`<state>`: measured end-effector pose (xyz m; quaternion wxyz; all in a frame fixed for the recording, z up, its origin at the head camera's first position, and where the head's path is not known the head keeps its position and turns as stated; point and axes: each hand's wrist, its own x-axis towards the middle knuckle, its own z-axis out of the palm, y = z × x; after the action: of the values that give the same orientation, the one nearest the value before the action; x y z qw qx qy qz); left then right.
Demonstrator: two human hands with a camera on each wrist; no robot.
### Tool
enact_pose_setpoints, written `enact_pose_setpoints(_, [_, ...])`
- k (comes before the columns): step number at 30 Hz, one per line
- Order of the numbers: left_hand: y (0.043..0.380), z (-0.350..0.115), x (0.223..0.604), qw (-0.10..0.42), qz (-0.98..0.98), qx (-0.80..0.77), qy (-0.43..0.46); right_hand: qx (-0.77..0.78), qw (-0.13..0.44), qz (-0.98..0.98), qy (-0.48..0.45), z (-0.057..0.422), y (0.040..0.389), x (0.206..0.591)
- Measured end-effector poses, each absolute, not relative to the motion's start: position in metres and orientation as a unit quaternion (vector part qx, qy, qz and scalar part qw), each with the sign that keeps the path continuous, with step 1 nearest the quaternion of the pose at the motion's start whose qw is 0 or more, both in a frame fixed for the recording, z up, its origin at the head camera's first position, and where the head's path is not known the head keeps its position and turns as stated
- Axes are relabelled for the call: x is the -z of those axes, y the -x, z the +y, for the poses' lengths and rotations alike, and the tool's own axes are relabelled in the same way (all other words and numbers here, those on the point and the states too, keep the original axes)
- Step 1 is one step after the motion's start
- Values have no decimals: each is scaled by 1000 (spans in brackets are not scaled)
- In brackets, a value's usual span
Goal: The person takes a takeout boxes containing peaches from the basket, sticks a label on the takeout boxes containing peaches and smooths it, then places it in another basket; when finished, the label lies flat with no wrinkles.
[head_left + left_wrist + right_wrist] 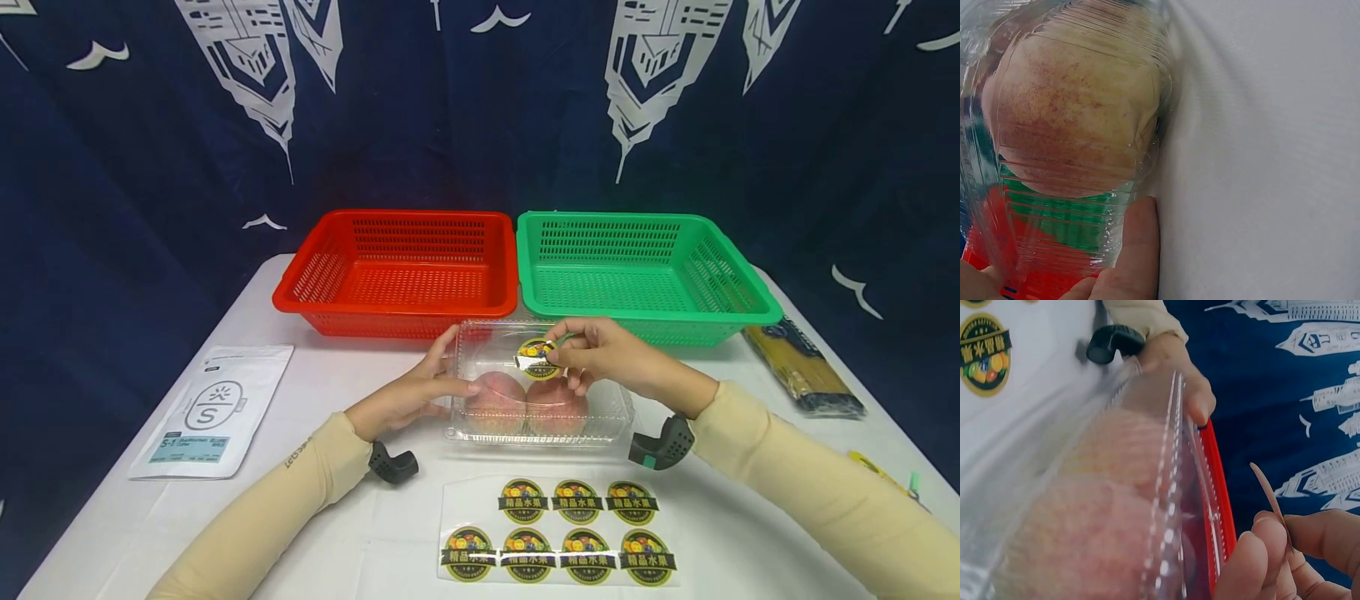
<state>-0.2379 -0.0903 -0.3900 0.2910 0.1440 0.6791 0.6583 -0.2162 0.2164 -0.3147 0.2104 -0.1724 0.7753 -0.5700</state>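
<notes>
A clear plastic clamshell box (611,421) with peaches (495,404) inside lies on the table, its lid down. My left hand (408,392) holds the box by its left side, thumb toward the front. In the left wrist view a peach (1072,112) shows through the ridged wall, a finger (1138,250) beside the box. Over the lid, my right hand (607,354) pinches a round black-and-gold fruit sticker (534,353) between thumb and fingers. The right wrist view has that sticker (1264,485) edge-on, apart from the box. Nearest me lies a sheet of matching stickers (468,504).
A red basket (397,321) and a green basket (652,315) stand side by side behind the box. On the left lies a white pouch (213,412). A packet of yellowish strands (802,367) and a yellow tool (885,475) lie at the right edge.
</notes>
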Motion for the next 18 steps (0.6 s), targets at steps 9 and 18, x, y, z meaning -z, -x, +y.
enact_pose_setpoints(9, [239, -91, 392, 291, 678, -659, -147, 569, 212, 779, 154, 219, 225, 318])
enact_pose_setpoints(18, [238, -91, 392, 288, 678, -661, -143, 558, 203, 791, 147, 217, 229, 323])
